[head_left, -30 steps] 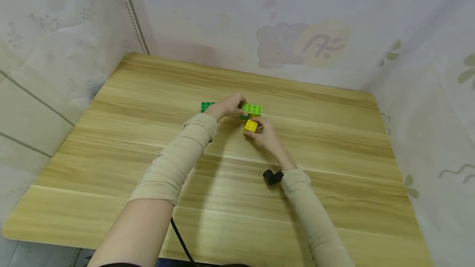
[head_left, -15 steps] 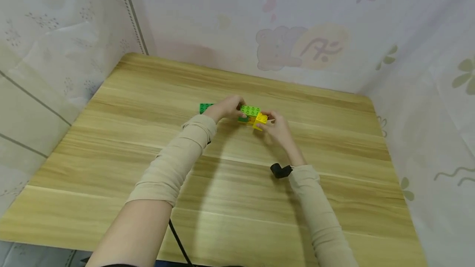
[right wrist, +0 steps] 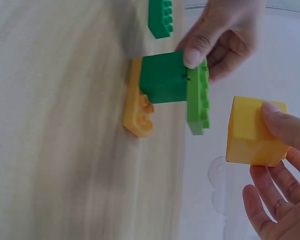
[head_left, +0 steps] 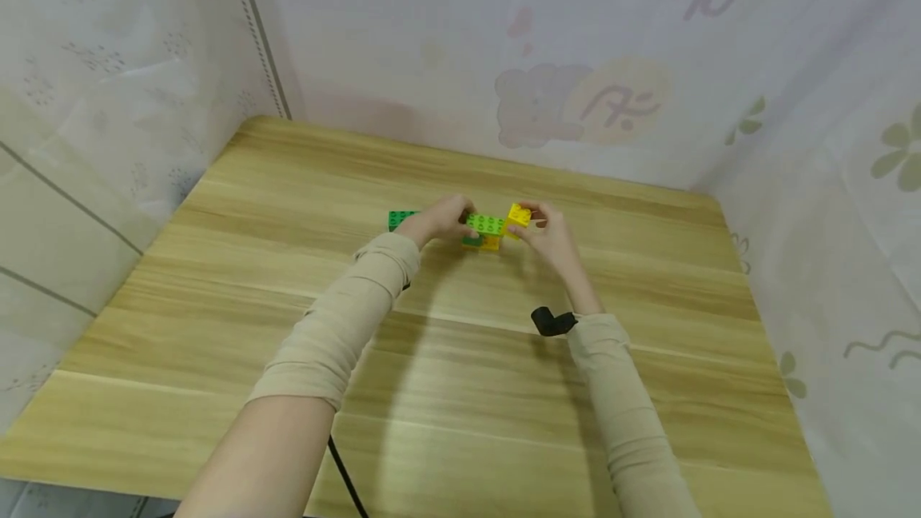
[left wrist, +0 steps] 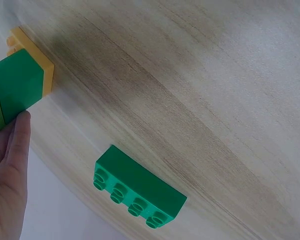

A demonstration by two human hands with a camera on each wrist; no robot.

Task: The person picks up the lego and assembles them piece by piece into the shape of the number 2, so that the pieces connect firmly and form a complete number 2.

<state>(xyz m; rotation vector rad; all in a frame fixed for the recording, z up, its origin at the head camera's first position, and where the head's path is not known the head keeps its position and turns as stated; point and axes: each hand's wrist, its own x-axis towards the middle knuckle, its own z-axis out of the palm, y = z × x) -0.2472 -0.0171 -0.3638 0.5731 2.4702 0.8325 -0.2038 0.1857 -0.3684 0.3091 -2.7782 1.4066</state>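
Observation:
In the head view, my right hand (head_left: 557, 242) pinches a yellow building brick (head_left: 518, 216) between thumb and fingers. The right wrist view shows that yellow brick (right wrist: 250, 137) above the lime green brick (right wrist: 195, 100), with a gap between them. A dark green block (right wrist: 162, 77) carries the lime brick and stands on one end of a flat orange-yellow plate (right wrist: 132, 112), whose studs show at the other end. My left hand (head_left: 440, 218) grips this stack at its lime and dark green parts. Studs on the lime brick's right end are uncovered.
A loose green brick (left wrist: 140, 182) rests on the wooden table (head_left: 432, 438) to the left of the stack, partly behind my left wrist in the head view. A black camera mount (head_left: 552, 322) sticks out from my right wrist. A black cable (head_left: 345, 474) hangs near the front edge.
My right hand has carried the yellow brick right and away from me, from in front of the stack to above the lime brick's right end. My left hand keeps its grip on the stack.

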